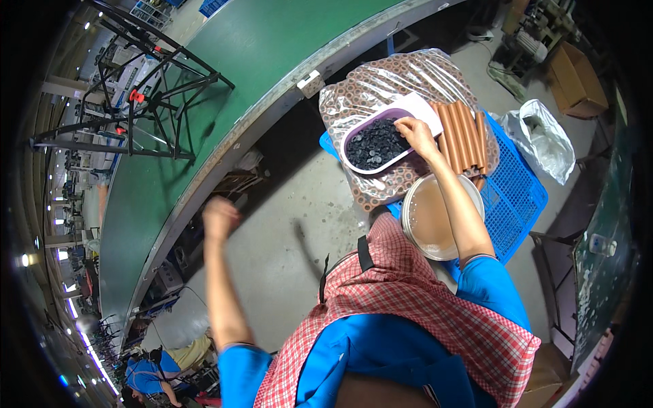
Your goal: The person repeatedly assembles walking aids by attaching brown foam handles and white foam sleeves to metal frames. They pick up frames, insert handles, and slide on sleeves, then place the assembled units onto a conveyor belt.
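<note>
My right hand point(417, 134) reaches over an oval white tub point(364, 171) with a purple inside, its fingers pinched together at the edge of a heap of small black round plastic pieces point(374, 144). Whatever the fingertips hold is too small to make out. My left hand point(221, 216) is raised beside the green conveyor's edge, away from the tub, and its fingers are smeared by motion. Beside the tub lies a row of brown tubes point(462, 136). The tub and tubes rest on a plastic-wrapped bundle of upright brown tubes point(415, 75).
A round tub of brownish content point(432, 221) stands below my right forearm, near a blue plastic crate point(513, 197). A green conveyor point(265, 47) curves along the left, carrying black metal frames point(180, 88). Right of the crate are a clear plastic bag point(544, 139) and a cardboard box point(575, 81).
</note>
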{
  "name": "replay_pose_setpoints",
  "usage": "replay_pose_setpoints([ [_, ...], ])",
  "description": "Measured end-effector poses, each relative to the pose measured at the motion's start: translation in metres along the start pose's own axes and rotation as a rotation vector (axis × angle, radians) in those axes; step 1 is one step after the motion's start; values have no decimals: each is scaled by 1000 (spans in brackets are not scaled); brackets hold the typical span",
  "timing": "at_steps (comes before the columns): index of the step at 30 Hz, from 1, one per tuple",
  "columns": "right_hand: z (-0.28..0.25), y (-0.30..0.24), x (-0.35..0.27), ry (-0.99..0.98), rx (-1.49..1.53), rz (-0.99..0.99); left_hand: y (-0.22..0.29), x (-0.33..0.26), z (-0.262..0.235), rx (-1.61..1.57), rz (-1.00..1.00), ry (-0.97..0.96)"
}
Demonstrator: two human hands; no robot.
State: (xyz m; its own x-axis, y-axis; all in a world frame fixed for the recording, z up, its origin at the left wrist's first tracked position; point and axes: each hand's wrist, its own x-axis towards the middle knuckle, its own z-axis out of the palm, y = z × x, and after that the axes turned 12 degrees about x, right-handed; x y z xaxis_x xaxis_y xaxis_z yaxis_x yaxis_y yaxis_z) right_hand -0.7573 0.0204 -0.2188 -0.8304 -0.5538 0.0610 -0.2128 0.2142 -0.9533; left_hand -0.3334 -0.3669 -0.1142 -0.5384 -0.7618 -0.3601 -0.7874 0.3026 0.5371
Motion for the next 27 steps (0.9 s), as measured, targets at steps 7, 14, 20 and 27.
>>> replay_pose_setpoints([
  [7, 49, 8, 14, -151, -573, 0, -198, -285, 303, -316, -573, -608],
  [14, 80, -7, 2, -59, -571, -88, -303, -454, 288, -945, -1288, 118],
  [20, 68, 0, -19, -34, -364, -214, -261, -353, 278, -1100, -991, 274],
  [27, 59, 2, -20, 105, 213, 26, -138, -262, 236, -790, -607, -19],
])
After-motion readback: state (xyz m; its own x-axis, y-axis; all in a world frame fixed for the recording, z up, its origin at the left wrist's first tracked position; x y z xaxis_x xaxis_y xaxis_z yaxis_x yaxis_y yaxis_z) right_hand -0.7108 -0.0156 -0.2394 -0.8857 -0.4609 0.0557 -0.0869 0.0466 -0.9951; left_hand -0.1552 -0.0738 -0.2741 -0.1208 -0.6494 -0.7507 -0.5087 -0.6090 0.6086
